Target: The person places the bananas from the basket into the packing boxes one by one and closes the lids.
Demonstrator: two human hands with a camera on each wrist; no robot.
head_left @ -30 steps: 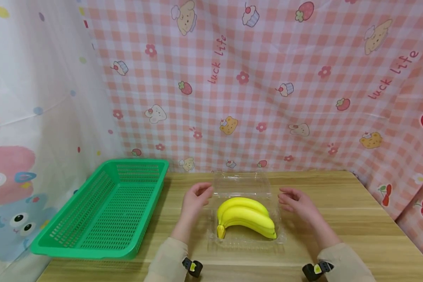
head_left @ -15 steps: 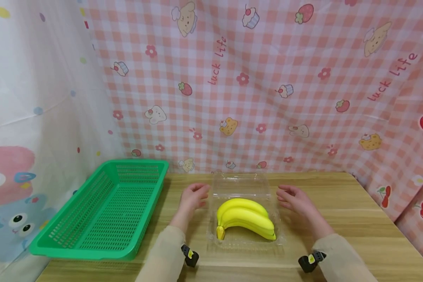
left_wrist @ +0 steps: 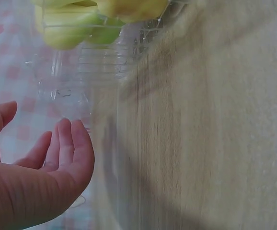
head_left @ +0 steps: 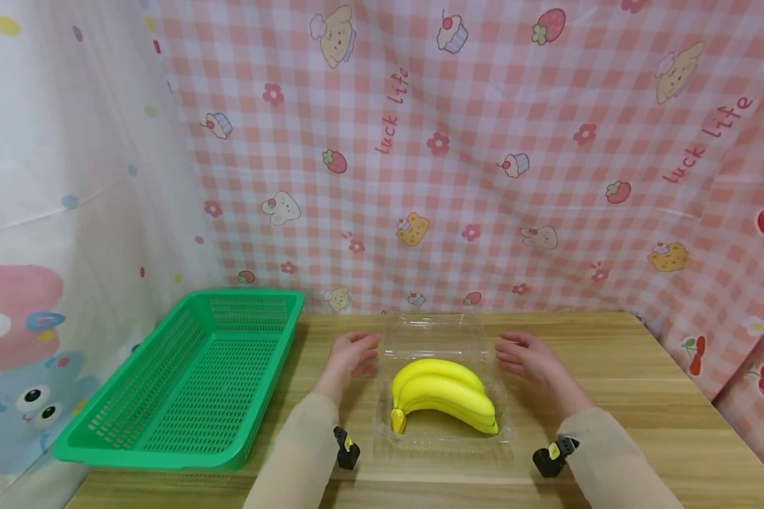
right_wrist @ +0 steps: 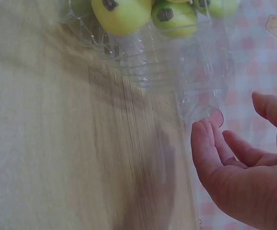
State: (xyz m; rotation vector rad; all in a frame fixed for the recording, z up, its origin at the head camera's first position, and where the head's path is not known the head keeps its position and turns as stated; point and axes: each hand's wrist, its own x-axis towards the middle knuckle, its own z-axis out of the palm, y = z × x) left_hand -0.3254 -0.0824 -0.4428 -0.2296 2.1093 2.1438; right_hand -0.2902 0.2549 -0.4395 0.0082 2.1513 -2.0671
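Observation:
A bunch of yellow bananas lies in the base of a clear plastic clamshell box, stem end at the front left. The box's lid stands raised at the back. My left hand hovers just left of the box, fingers loosely bent toward the lid and holding nothing. On the other side, my right hand mirrors it with relaxed fingers beside the lid's right edge. Both wrist views show an empty palm, with the banana ends and the ribbed box wall beyond the fingertips.
A green perforated basket sits at the left of the wooden table. Behind the table hangs a pink checked cloth, and a white patterned curtain runs along the left side. Each wrist carries a small black camera.
My hands have shifted slightly beside the box, the right one moving a little left toward it. The fingers have straightened somewhat. The bananas, box and basket stay where they were.

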